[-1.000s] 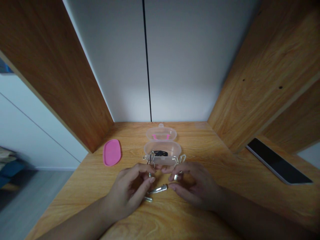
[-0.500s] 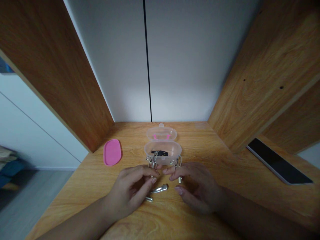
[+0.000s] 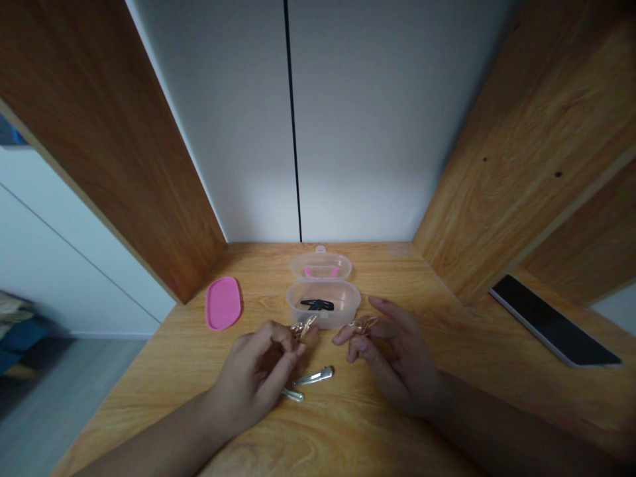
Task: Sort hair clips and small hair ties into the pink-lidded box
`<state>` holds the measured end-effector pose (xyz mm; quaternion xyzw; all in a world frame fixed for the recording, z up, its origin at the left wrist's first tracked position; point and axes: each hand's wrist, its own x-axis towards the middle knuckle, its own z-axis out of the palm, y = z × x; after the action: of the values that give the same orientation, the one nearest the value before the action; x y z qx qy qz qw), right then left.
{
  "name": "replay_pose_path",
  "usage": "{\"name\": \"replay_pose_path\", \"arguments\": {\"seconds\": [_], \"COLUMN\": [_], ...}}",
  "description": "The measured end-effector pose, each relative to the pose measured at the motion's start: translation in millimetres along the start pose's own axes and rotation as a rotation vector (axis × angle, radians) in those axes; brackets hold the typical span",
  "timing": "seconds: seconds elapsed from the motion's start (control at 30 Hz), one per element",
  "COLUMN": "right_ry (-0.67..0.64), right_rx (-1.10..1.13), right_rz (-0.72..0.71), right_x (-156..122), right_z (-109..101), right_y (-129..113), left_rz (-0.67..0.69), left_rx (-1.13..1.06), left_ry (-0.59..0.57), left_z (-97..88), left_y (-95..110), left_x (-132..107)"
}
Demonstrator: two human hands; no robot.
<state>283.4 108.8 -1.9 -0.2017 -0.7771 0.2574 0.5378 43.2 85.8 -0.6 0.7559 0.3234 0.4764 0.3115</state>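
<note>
Tipped from upright, gold clips [image 3: 304,327] sit pinched in our left hand [image 3: 258,377] and right hand [image 3: 395,361], just short of the clear box [image 3: 342,311] on the worktop [image 3: 422,298]; a narrow, firm fingertip grip should steady them.

Count, head view.
Hands: 2, left hand [image 3: 253,374] & right hand [image 3: 392,361].
Metal hair clips: 4 total. 1 pinched per hand, clip L [image 3: 304,327] & clip R [image 3: 362,324]. 2 loose on desk [image 3: 447,318], clip A [image 3: 314,377] & clip B [image 3: 293,395].
Black clip [image 3: 317,305]: 1, inside box.
Clear box [image 3: 350,311] w/ hinged lid: 1.
Pink oval lid [image 3: 222,303]: 1.
Dark tablet [image 3: 551,328]: 1.
Desk: 1.
</note>
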Motion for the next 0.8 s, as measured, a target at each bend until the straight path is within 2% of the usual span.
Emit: {"name": "replay_pose_path", "arguments": {"seconds": [0.1,0.23,0.53,0.8], "right_ry": [-0.005,-0.028,-0.021,-0.026], "right_rx": [0.036,-0.008,-0.259,-0.242], "right_rz": [0.062,0.057,-0.176,-0.135], "right_x": [-3.1,-2.0,20.1,17.2], "right_z": [-0.6,-5.7,-11.1,-4.5], "right_y": [-1.6,-6.4,-15.6,-14.2], "left_rz": [-0.117,-0.161,-0.164,-0.105], "left_rx": [-0.144,-0.199,-0.173,-0.14], "left_ry": [0.028,0.011,-0.01,0.013], "left_z": [3.5,3.7,2.5,3.9], "left_y": [-5.0,-7.4,-8.4,-4.3], "left_x": [-4.5,-6.4,-8.1,-3.0]}}
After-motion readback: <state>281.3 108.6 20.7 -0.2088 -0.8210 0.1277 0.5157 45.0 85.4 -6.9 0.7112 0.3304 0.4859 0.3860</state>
